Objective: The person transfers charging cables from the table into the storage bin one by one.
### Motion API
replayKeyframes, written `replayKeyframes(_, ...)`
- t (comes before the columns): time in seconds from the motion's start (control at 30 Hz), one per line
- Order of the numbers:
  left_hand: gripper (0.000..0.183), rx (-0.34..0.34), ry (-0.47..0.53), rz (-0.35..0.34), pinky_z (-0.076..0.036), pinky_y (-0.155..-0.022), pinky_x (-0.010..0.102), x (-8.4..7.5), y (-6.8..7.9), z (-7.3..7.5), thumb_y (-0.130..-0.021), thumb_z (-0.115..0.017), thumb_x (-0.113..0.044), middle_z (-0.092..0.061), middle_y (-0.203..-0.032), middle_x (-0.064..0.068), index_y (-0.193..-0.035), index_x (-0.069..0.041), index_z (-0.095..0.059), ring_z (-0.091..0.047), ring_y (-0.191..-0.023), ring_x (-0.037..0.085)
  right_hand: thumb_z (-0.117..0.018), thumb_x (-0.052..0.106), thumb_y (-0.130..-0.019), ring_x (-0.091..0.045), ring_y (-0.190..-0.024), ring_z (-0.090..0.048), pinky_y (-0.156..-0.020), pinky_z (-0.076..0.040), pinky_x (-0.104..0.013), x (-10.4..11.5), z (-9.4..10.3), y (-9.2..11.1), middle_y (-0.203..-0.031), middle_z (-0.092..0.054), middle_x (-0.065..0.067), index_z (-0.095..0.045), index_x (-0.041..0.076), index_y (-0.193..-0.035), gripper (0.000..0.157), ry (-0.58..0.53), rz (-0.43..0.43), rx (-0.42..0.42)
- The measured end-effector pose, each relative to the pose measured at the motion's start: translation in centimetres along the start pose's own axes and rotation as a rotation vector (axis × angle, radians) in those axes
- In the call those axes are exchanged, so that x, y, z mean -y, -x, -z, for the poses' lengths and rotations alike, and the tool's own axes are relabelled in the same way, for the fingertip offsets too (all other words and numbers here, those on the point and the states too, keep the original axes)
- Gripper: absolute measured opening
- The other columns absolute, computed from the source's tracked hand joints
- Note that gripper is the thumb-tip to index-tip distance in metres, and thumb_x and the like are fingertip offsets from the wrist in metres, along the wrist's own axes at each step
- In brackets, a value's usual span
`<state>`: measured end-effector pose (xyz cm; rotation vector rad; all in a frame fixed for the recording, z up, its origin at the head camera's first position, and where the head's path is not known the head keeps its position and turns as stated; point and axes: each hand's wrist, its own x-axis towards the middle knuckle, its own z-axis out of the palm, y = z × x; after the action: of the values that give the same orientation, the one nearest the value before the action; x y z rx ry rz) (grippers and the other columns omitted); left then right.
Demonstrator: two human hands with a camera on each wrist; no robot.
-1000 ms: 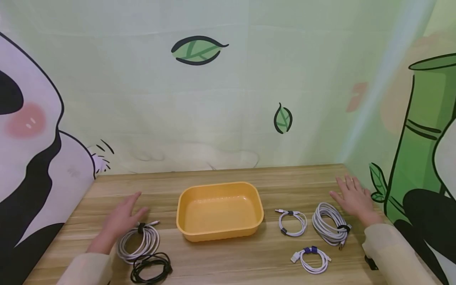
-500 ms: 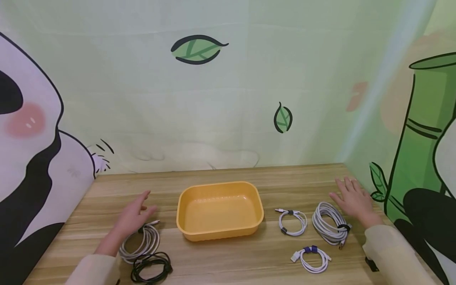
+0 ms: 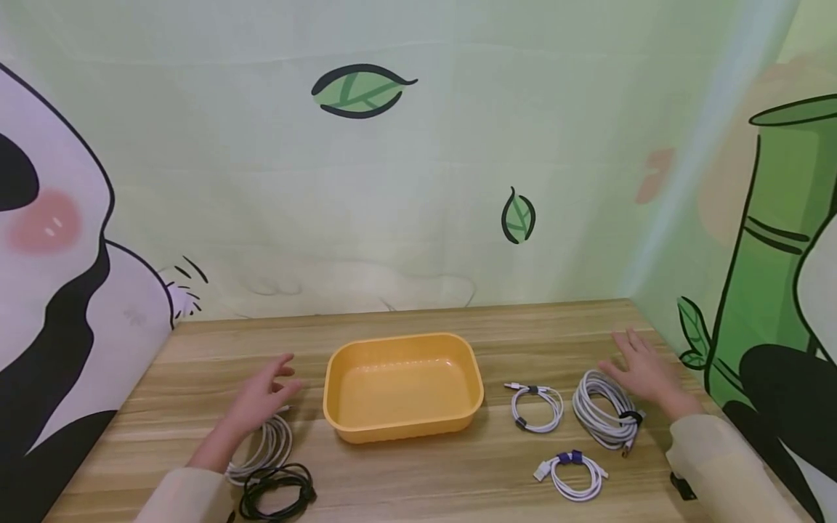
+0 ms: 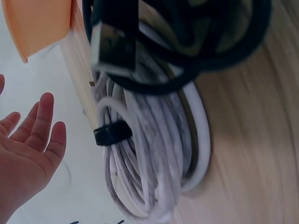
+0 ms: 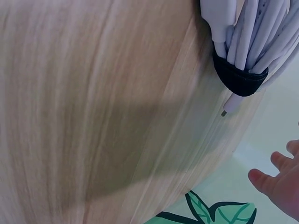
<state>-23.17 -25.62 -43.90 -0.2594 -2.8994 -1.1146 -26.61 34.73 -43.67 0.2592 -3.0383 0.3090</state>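
My left hand (image 3: 259,398) hovers over the left side of the table with relaxed fingers, holding nothing. It partly hides a coiled grey-white cable (image 3: 271,447), bound by a black strap that shows in the left wrist view. A black coiled cable (image 4: 215,56) with a USB plug overlaps that coil's near side. Across the table, my right hand (image 3: 647,370) has its fingers spread just beyond a thick white coiled cable (image 3: 604,410), which has a black strap (image 5: 240,79). A thin white cable with dark ties (image 3: 556,407) and another with blue ties (image 3: 575,479) lie nearby.
A yellow-orange rectangular tray (image 3: 403,430) stands mid-table between the two groups of cables. Behind the wooden table (image 3: 497,465) hangs a pale green printed backdrop (image 3: 405,203), which also closes in both sides. A small black item (image 3: 683,485) lies beside the right sleeve.
My left hand has moved rightward toward the tray, covering more of the grey-white coil's top. The right hand has shifted slightly left, its fingers a little closer together. Cables and tray stay put.
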Motion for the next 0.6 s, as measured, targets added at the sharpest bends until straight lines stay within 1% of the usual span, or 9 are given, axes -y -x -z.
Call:
replayKeyframes(0.1, 0.057, 0.008, 0.020, -0.010, -0.052, -0.070, 0.036, -0.3, 0.0, -0.3, -0.089, -0.051, -0.030, -0.050, -0.118, 0.028, -0.134, -0.001, -0.030, -0.058, -0.091, 0.034, -0.047, 0.048, -0.086, -0.055, -0.119, -0.021, -0.093, -0.024, -0.066, 0.1, 0.0, 0.0, -0.135, -0.016, -0.039, -0.025, -0.008, -0.135, 0.077, -0.029, 0.002, 0.001)
replayKeyframes(0.23, 0.056, 0.022, 0.023, 0.013, -0.051, -0.072, 0.037, -0.7, 0.0, -0.6, -0.089, -0.051, -0.031, -0.053, -0.114, 0.025, -0.133, -0.002, -0.032, -0.058, -0.090, 0.031, -0.051, 0.046, -0.084, -0.056, -0.116, -0.025, -0.092, -0.027, -0.065, 0.4, 0.0, 0.1, -0.132, -0.020, -0.040, -0.029, -0.010, -0.132, 0.077, -0.080, 0.011, 0.021)
replayKeyframes(0.33, 0.054, 0.030, 0.028, 0.038, -0.051, -0.073, 0.037, -0.9, 0.1, -0.9, -0.089, -0.051, -0.031, -0.055, -0.113, 0.022, -0.133, -0.004, -0.034, -0.058, -0.091, 0.029, -0.055, 0.039, -0.084, -0.055, -0.115, -0.028, -0.093, -0.028, -0.063, 0.5, 0.0, 0.1, -0.130, -0.025, -0.040, -0.033, -0.012, -0.129, 0.072, -0.113, 0.032, 0.033)
replayKeyframes(0.4, 0.052, 0.034, 0.035, 0.038, -0.050, -0.073, 0.037, -1.0, 0.1, -1.1, -0.089, -0.051, -0.029, -0.056, -0.112, 0.021, -0.131, -0.003, -0.037, -0.058, -0.091, 0.028, -0.057, 0.035, -0.083, -0.055, -0.115, -0.029, -0.093, -0.028, -0.063, 0.5, 0.0, 0.0, -0.128, -0.028, -0.040, -0.037, -0.013, -0.127, 0.068, -0.130, 0.045, 0.039)
replayKeyframes(0.6, 0.049, 0.046, 0.071, 0.034, -0.050, -0.075, 0.037, -1.3, 0.0, -1.7, -0.088, -0.052, -0.032, -0.057, -0.111, 0.018, -0.127, -0.002, -0.044, -0.057, -0.092, 0.029, -0.057, 0.033, -0.083, -0.057, -0.112, -0.030, -0.089, -0.030, -0.064, 0.6, 0.2, 0.1, -0.127, -0.027, -0.041, -0.043, -0.011, -0.122, 0.061, -0.175, 0.037, 0.068)
